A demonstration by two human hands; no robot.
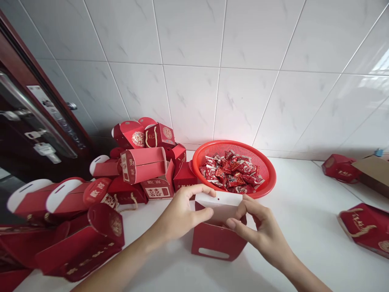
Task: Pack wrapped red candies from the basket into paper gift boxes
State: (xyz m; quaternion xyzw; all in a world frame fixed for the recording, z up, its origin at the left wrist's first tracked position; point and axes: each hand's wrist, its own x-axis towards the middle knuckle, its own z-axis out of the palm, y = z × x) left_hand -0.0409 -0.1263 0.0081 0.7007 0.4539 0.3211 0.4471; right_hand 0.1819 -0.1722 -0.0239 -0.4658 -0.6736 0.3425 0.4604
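Red box (217, 238) stands upright, top open, on the bench (319, 227) right in front of me, just on my side of the red basket (271, 178) with its wrapped packets (232, 172). 2 hands on it: my left hand (212, 202) lightly pinches the left part of the raised white flap (227, 198), thumb on the near face; my right hand (238, 217) holds the upper right corner, thumb at the front edge. Handling: looks like thin folded card, so probably very light; can't tell what's inside. Should be stiff along the folds, springy on flat panels, caving in if squeezed. Surface likely smooth, slightly slippery. Won't shatter, but creases and torn edges are the risk. Best hold: 2 opposite side walls, low, near the corners; flap by fingertips close to its fold, gently. I'd keep pressure off the white strip (209, 253) low on the front, cutout or print, can't tell, maybe weaker there
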